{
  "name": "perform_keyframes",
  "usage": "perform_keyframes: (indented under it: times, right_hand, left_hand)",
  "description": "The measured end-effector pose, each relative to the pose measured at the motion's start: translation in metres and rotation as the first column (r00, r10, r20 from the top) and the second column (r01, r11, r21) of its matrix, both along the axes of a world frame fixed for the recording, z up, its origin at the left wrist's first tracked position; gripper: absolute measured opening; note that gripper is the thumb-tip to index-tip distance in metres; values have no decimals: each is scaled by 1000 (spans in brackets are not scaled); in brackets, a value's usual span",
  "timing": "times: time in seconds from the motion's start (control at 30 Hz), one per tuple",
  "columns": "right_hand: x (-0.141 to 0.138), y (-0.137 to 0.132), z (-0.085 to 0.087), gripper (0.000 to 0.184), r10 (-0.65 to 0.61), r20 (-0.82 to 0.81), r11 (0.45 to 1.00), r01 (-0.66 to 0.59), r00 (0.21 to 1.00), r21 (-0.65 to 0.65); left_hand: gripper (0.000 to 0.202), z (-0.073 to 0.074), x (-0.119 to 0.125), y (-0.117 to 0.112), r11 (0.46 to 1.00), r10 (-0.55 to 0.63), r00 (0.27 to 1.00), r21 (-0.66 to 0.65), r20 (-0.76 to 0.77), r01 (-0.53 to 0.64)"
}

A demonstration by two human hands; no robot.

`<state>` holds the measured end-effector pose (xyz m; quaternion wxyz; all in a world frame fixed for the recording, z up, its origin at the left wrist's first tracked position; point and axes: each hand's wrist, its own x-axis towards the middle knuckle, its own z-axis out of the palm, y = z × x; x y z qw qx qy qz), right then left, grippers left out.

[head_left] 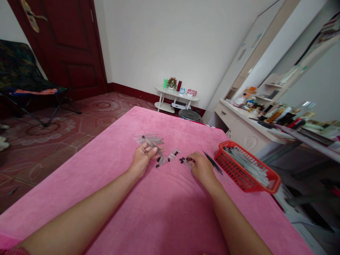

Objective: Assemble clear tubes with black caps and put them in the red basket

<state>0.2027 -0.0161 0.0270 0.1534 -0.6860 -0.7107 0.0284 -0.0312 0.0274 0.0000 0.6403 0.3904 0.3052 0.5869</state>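
Note:
My left hand (140, 159) is closed around a clear pen barrel (158, 151) with a black end, held slantwise over the cloth. Behind it lies a row of similar clear tubes (151, 137). Small black and clear pen parts (172, 156) are scattered between my hands. Low over the black pieces (182, 160), my right hand (201, 167) has its thumb and fingertips pinched together; what they hold, if anything, is too small to name. Thin black pen refills (214, 163) lie just right of that hand.
A red plastic basket (231, 177) full of clear pens (248, 164) stands on the right of the pink-covered table (111, 202). Beyond are a white dresser (239, 127) with bottles, a small white shelf (172, 92), a folding chair (29, 78) and a dark red door (63, 39).

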Motion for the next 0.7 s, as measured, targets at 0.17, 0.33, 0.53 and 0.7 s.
perform_keyframes:
  times: [0.17, 0.33, 0.53, 0.7]
  right_hand:
    - [1, 1, -2, 21, 13, 27, 1000, -12, 1000, -27]
    - [-2, 0, -6, 27, -4, 55, 999, 6, 998, -42]
    - [-2, -2, -8, 27, 8, 104, 999, -4, 995, -35]
    - [-3, -1, -8, 22, -1, 110, 999, 5, 994, -33]
  left_hand:
    - [37, -2, 0, 1, 1000, -13, 1000, 6, 1, 13]
    - [38, -2, 0, 0, 1000, -17, 1000, -8, -11, 17]
    - [39, 0, 1, -1, 1000, -23, 999, -12, -31, 23]
    - [38, -3, 1, 1, 1000, -24, 999, -13, -32, 24]
